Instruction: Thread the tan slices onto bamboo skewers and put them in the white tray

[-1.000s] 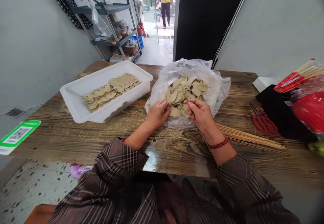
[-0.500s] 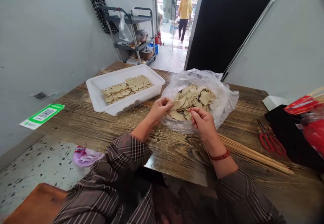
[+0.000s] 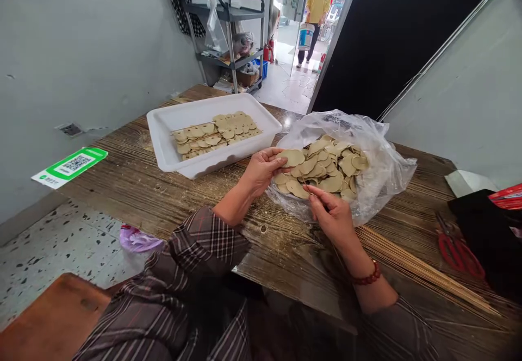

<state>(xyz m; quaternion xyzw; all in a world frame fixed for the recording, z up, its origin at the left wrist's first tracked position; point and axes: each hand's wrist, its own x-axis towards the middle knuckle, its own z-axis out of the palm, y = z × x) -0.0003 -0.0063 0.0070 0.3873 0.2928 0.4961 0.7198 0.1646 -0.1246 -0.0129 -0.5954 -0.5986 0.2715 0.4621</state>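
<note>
My left hand (image 3: 263, 172) pinches a flat, greenish-beige oval slice (image 3: 292, 157) by its edge. Thin and brown, a stick (image 3: 336, 252) is held in the fingers of my right hand (image 3: 332, 214), its tip just below the slice and apart from it. Under and beyond both hands, a clear plastic bag (image 3: 381, 187) lies open around a heap of similar slices (image 3: 322, 165). To the left, a white tray (image 3: 163, 151) holds rows of slices threaded on sticks (image 3: 238, 127).
A bundle of thin sticks (image 3: 428, 274) lies on the wooden table (image 3: 134, 187), right of my right hand. Red-handled scissors (image 3: 460, 252) and a black item (image 3: 481, 230) are farther right. A person in yellow (image 3: 319, 2) stands in the doorway behind a shelf cart (image 3: 228, 13).
The view has shifted, moving most of the scene. My left hand has raised the slice slightly clear of the heap. The person in the doorway is closer, and a bucket shows in front of them.
</note>
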